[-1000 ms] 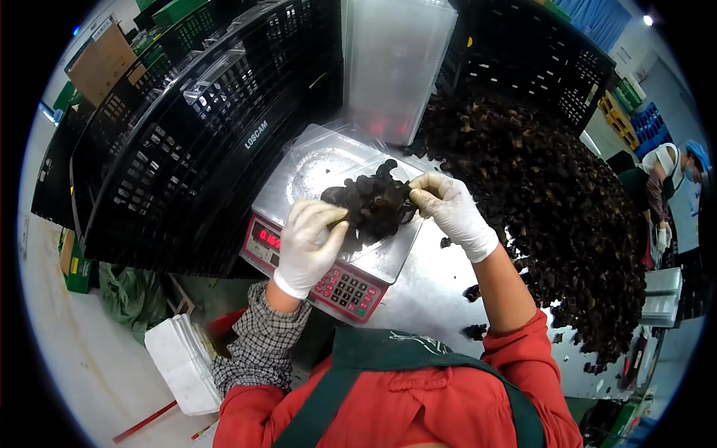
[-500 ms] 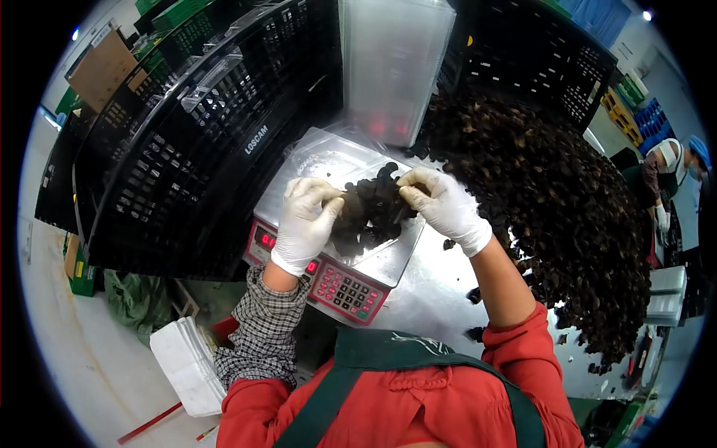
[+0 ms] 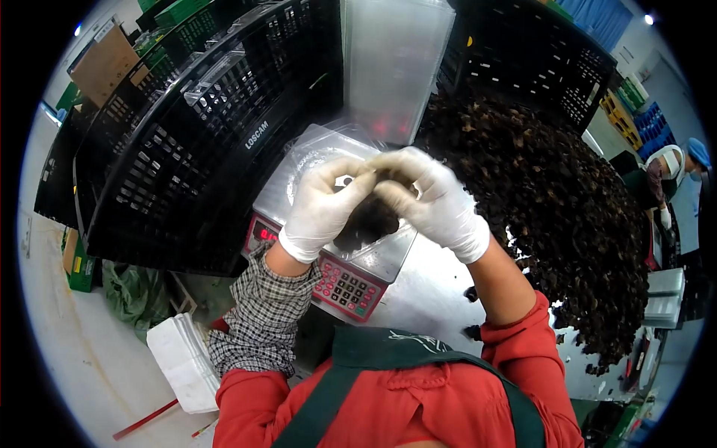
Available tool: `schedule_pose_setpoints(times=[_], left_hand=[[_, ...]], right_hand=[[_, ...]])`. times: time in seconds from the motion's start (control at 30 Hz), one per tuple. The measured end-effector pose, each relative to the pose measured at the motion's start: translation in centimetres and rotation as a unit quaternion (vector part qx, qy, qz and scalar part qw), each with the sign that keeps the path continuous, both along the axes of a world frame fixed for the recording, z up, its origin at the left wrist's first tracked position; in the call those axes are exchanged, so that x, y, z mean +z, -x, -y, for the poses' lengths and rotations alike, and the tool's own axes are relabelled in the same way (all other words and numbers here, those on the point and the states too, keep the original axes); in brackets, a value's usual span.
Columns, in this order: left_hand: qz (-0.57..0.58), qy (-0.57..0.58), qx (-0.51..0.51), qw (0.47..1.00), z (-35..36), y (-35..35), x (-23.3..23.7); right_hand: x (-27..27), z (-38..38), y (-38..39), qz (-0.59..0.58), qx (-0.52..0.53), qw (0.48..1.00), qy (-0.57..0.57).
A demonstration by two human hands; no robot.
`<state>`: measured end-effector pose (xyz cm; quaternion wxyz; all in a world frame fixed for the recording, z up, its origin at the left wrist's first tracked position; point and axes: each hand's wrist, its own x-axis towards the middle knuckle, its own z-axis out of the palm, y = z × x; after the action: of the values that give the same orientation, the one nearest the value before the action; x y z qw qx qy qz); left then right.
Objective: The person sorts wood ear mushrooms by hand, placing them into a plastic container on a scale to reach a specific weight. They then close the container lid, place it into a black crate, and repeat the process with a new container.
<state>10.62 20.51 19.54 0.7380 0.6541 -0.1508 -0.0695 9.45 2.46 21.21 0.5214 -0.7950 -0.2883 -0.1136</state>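
My left hand (image 3: 328, 205), in a white glove, is closed in a pinch above the weighing scale (image 3: 351, 287). My right hand (image 3: 437, 205), gloved too, meets it fingertip to fingertip. Dark wood ear mushroom shows within the right hand's curled grip; what lies between the left fingertips is hidden. Just under both hands, a dark clump of wood ear mushrooms (image 3: 366, 228) sits over the scale's metal plate, partly covered by the gloves. Clear plastic trays (image 3: 321, 145) lie at the back of the plate. Red digits glow on the display, partly behind my left wrist.
A large heap of wood ear mushrooms (image 3: 553, 216) covers the table's right side. Black crates (image 3: 216, 142) marked LOSCAM stand at left, another crate (image 3: 523, 67) behind the heap. A stack of clear trays (image 3: 396, 75) rises behind the scale. A person (image 3: 668, 168) works at far right.
My hands have come together over the scale, fingertips now meeting. Before, they were apart on either side of the spread mushroom clump, which is now more hidden beneath them.
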Motion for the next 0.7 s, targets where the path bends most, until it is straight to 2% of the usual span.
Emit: schedule_pose_setpoints(times=[0.07,0.13,0.17,0.2,0.27,0.33,0.4,0.47,0.53,0.6,0.67,0.7], left_hand=[[0.037,-0.01,-0.025,0.999,0.7,-0.3,0.8],[0.142,-0.058,0.039,0.987,0.6,-0.8,1.4],[0.162,-0.06,0.053,0.984,-0.3,-1.2,1.7],[0.132,-0.04,0.079,0.987,-1.3,-1.7,1.6],[0.058,0.016,0.102,0.993,-3.3,-2.7,1.0],[0.11,-0.097,0.14,0.979,-5.4,-3.7,0.5],[0.13,-0.17,0.146,0.966,-6.9,-4.7,0.1],[0.128,-0.189,0.156,0.961,-7.5,-5.1,0.3],[0.118,-0.197,0.164,0.959,-8.1,-5.5,0.5],[0.114,-0.255,0.165,0.946,-8.1,-5.6,1.1],[0.178,-0.257,0.136,0.94,-7.8,-6.4,-0.4],[0.194,-0.29,0.112,0.93,-7.1,-6.4,-0.6]], right_hand=[[1.5,1.0,0.4,-0.205,-0.014,0.968,-0.145],[1.8,3.4,0.7,-0.223,-0.062,0.96,-0.156],[1.2,5.1,1.0,-0.194,-0.081,0.967,-0.142],[0.6,7.0,1.6,-0.166,-0.1,0.973,-0.128],[0.5,10.6,4.3,-0.21,-0.188,0.957,-0.073],[-1.3,14.6,7.3,-0.283,-0.249,0.925,-0.045],[-3.4,17.6,11.1,-0.308,-0.292,0.906,0.001],[-5.7,20.7,15.4,-0.371,-0.352,0.859,0.039],[-7.7,23.2,19.8,-0.384,-0.388,0.838,-0.002],[-10.5,26.8,24.1,-0.383,-0.43,0.817,0.023],[-12.8,29.5,27.6,-0.407,-0.496,0.767,0.009],[-13.2,29.8,28.5,-0.411,-0.506,0.759,0.003]])
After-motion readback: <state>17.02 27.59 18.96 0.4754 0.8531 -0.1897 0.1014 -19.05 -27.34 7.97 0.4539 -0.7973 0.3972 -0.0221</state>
